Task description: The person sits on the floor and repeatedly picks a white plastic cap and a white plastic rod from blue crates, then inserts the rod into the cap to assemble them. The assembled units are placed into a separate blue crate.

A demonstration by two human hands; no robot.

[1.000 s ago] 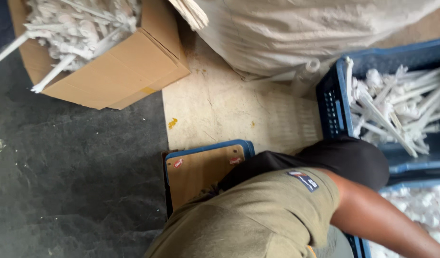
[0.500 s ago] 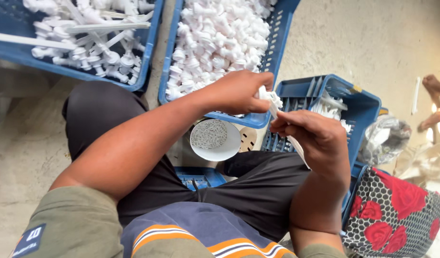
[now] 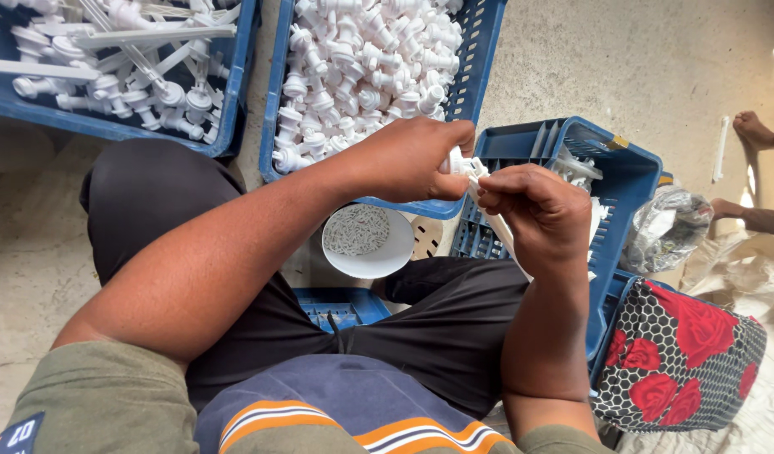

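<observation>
My left hand [image 3: 412, 158] and my right hand [image 3: 534, 206] meet in front of me, both closed on one white plastic part [image 3: 468, 171] with a long stem running down past my right palm. The join between the fingers is mostly hidden. Just below the hands a white bowl [image 3: 368, 241] of small pale pieces rests between my knees. Behind the hands stands a blue crate [image 3: 479, 59] heaped with small white plastic fittings [image 3: 366, 67].
A second blue crate [image 3: 231, 118] at the top left holds white parts with long stems. A third blue crate [image 3: 626, 181] stands at my right, beside a cushion with red roses [image 3: 685, 353] and a clear plastic bag [image 3: 668, 227]. Another person's feet [image 3: 752, 130] rest at the far right.
The view swung from a cardboard box and floor a second ago onto my lap. Since half a second ago my hands stay together on the white part, barely moved.
</observation>
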